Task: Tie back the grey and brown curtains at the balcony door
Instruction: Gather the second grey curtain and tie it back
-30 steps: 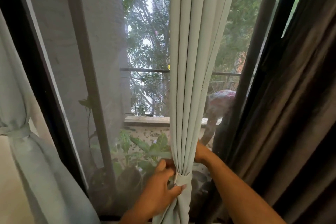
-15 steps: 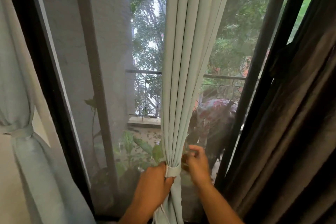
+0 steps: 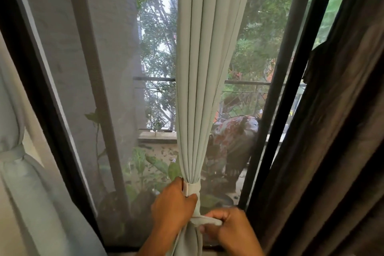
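No writing or brand can be read anywhere in the view. The grey curtain [image 3: 204,68] hangs in the middle of the balcony door [image 3: 87,89], its long axis upright, the pleats running straight down and narrowing to a gathered waist low in the scene. A tie-back [image 3: 192,188] of the same grey cloth is wrapped around that waist. The left hand [image 3: 173,207] grips the bunched curtain just below the band, fingers curled round the fabric. The right hand [image 3: 230,227] is closed on the loose end of the tie-back, which runs roughly level to the right from the curtain. The brown curtain [image 3: 332,141] hangs at the right edge, untied, its folds slanting down toward the left. At the far left a second grey curtain [image 3: 18,172] is already bound with its own band. Through the screen, potted plants [image 3: 153,168] and a balcony railing [image 3: 158,80] show.
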